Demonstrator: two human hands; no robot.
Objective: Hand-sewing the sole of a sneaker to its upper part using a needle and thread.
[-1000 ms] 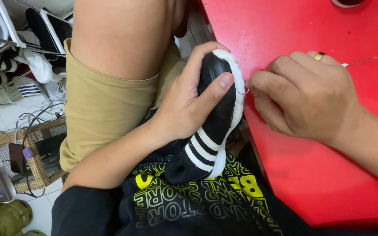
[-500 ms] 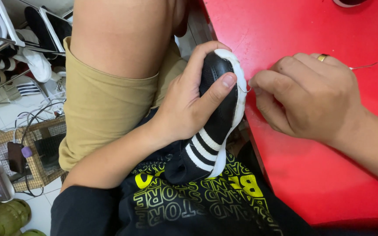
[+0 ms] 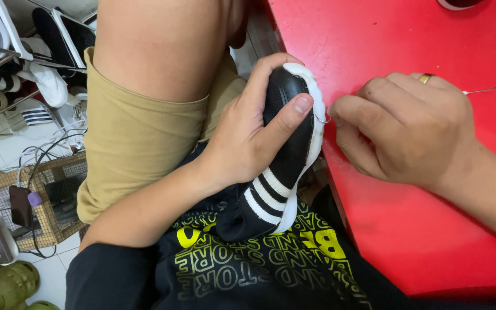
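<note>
My left hand grips a black shoe with white stripes and a white sole, toe pointing away, thumb pressed on its upper. The shoe rests against my black shirt and the edge of the red table. My right hand, with a gold ring, pinches something small at the sole's edge near the toe; a thin thread trails from behind the hand across the table. The pinched object is hidden by the fingers.
My bent knee in tan shorts fills the upper left. A rack of shoes stands at far left. A wicker basket with cables and chargers sits on the tiled floor, green clogs below it.
The thread across the table has shifted slightly upward and right as my right hand moved a little; the left hand's grip on the shoe is unchanged.
</note>
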